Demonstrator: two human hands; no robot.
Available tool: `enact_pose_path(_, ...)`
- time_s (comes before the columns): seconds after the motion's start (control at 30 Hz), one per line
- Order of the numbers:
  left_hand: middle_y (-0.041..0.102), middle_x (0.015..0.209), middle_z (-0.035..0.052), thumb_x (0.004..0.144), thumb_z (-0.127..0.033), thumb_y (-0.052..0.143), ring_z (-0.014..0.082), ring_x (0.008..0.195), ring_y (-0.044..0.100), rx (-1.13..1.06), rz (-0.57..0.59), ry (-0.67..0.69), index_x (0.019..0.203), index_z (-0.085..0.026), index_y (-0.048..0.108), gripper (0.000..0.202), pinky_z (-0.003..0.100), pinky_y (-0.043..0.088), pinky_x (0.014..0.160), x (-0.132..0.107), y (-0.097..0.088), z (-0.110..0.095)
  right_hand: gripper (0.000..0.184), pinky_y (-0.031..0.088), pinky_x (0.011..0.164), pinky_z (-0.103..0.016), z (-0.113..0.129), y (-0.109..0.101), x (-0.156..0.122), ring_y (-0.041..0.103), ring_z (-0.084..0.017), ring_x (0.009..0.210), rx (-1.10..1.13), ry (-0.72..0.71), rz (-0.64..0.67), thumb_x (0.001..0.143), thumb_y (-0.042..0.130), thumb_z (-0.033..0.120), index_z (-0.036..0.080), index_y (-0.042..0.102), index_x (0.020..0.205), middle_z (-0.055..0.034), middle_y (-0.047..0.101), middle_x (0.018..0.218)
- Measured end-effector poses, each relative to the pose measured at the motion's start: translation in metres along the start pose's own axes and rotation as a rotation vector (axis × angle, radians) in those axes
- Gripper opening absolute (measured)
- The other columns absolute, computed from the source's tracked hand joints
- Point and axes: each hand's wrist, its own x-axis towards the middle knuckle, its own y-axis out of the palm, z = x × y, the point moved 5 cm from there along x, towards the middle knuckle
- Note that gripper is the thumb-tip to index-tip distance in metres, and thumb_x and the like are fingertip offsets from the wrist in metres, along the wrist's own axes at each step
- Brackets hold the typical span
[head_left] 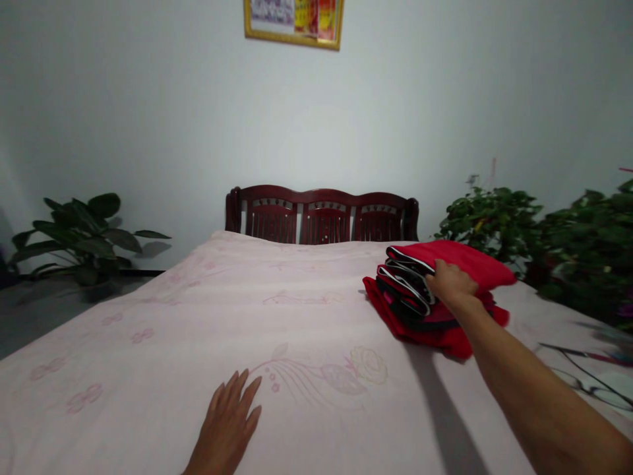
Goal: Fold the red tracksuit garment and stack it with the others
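We've got our right hand (451, 282) out on a bare forearm, resting on a folded stack of red fabric w/ black, white-trimmed layers (420, 297). The stack sits nr the right edge of a pale pink floral-print bedspread (198, 316), toward the head end, and its top red layer juts out to the right. Step in hand, as far as we can judge: R hand working on this stack, fingers slightly spread across the top; can't tell if they're pinching the cloth or just pressing on it. Our left hand (228, 422) is by the near edge of the bed, fingers wide open, holding nothing. Beyond: a dark red wooden headboard (321, 214) and a gold-framed picture (293, 20), cut off at the top. No legible writing, brands or labels.
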Motion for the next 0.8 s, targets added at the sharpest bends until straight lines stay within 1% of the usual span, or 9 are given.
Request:
enact_pose_path(0.1,0.044,0.153,0.0036,0.097,-0.04,0.042,0.0268,0.143,0.038,0.004,0.004,-0.001,0.144,-0.033,0.047,0.048,0.051,0.032,0.116,0.0,0.0,-0.002,0.038,0.046,0.077,-0.045,0.001,-0.006,-0.002,0.065,-0.036,0.1,-0.04,-0.031,-0.026,0.09,0.046,0.026,0.01,0.065,0.119,-0.0249,0.067,0.107)
enact_pose_path(0.23,0.047,0.152,0.0042,0.096,-0.038,0.044,0.0265,0.142,0.039,0.017,-0.036,-0.014,0.142,-0.031,0.05,0.047,0.051,0.032,0.116,0.0,-0.003,-0.007,0.041,0.047,0.078,-0.041,0.016,-0.031,-0.021,0.066,-0.032,0.096,0.049,-0.132,-0.155,0.09,0.044,0.027,0.016,0.066,0.123,-0.0191,0.071,0.103)
enact_pose_path(0.33,0.048,0.151,0.004,0.096,-0.038,0.045,0.0259,0.142,0.039,-0.003,-0.069,-0.021,0.14,-0.031,0.053,0.046,0.05,0.031,0.117,0.0,-0.005,-0.01,0.044,0.048,0.078,-0.038,0.034,-0.047,-0.059,0.067,-0.028,0.087,0.274,-0.217,-0.241,0.088,0.046,0.029,0.022,0.067,0.125,-0.0117,0.074,0.096)
enact_pose_path(0.43,0.05,0.15,0.0042,0.096,-0.039,0.043,0.0253,0.142,0.04,-0.08,-0.052,-0.048,0.139,-0.03,0.054,0.045,0.051,0.031,0.117,0.001,-0.01,-0.01,0.044,0.048,0.072,-0.033,0.056,-0.039,-0.118,0.065,-0.023,0.074,0.581,-0.294,-0.192,0.087,0.045,0.034,0.023,0.067,0.124,-0.0058,0.074,0.084)
enact_pose_path(0.5,0.051,0.148,0.0048,0.098,-0.04,0.038,0.0241,0.141,0.042,-0.169,-0.023,-0.09,0.139,-0.028,0.054,0.046,0.051,0.031,0.118,0.003,-0.014,-0.009,0.044,0.047,0.065,-0.029,0.074,-0.019,-0.166,0.063,-0.02,0.066,0.787,-0.339,-0.029,0.087,0.045,0.034,0.021,0.067,0.123,-0.0037,0.073,0.079)
enact_pose_path(0.6,0.055,0.145,0.0059,0.1,-0.039,0.029,0.0217,0.138,0.046,-0.338,-0.02,-0.183,0.139,-0.022,0.054,0.049,0.049,0.033,0.118,0.006,-0.024,-0.006,0.038,0.048,0.063,-0.026,0.105,0.017,-0.239,0.064,-0.018,0.069,1.037,-0.459,0.384,0.089,0.045,0.031,0.023,0.067,0.119,-0.0018,0.073,0.085)
enact_pose_path(0.67,0.058,0.142,0.0063,0.1,-0.039,0.027,0.0209,0.135,0.049,-0.446,-0.05,-0.242,0.138,-0.02,0.054,0.051,0.046,0.036,0.117,0.006,-0.03,-0.004,0.032,0.049,0.067,-0.025,0.124,0.034,-0.28,0.066,-0.018,0.076,1.108,-0.575,0.655,0.089,0.048,0.029,0.023,0.07,0.112,-0.0011,0.073,0.087)
enact_pose_path(0.73,0.06,0.14,0.0062,0.099,-0.04,0.028,0.0213,0.133,0.05,-0.53,-0.076,-0.267,0.136,-0.02,0.055,0.05,0.046,0.036,0.117,0.006,-0.035,-0.004,0.028,0.05,0.069,-0.026,0.137,0.043,-0.304,0.066,-0.018,0.079,1.13,-0.656,0.845,0.089,0.049,0.029,0.022,0.073,0.104,-0.0015,0.073,0.086)
enact_pose_path(0.8,0.06,0.14,0.0063,0.098,-0.042,0.032,0.0226,0.134,0.05,-0.598,-0.077,-0.281,0.135,-0.021,0.056,0.049,0.047,0.034,0.117,0.008,-0.037,-0.005,0.029,0.051,0.072,-0.028,0.145,0.045,-0.304,0.067,-0.019,0.082,1.156,-0.652,0.885,0.091,0.048,0.032,0.02,0.073,0.101,-0.0029,0.073,0.087)
